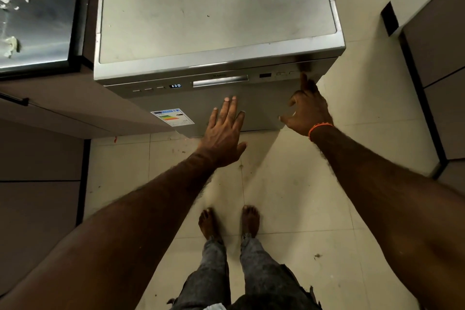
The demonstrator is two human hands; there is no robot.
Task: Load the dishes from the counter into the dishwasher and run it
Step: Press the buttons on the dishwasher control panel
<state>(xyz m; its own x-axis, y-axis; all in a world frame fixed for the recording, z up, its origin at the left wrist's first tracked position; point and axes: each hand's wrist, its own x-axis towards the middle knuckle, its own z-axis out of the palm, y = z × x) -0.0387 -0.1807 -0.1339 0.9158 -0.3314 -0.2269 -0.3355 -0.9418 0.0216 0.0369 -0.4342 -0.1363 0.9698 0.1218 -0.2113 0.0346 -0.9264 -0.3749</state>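
Observation:
A silver freestanding dishwasher stands in front of me with its door closed. Its small display is lit and reads 1:30, left of the recessed handle. My left hand lies flat with straight fingers against the door front below the handle. My right hand is at the right end of the control panel, index finger stretched up to the buttons, the other fingers loosely curled. No dishes are in view.
A dark counter with food scraps on it sits at the far left, with cabinet fronts below. More cabinets line the right side. An energy label is stuck on the door. My bare feet stand on pale floor tiles.

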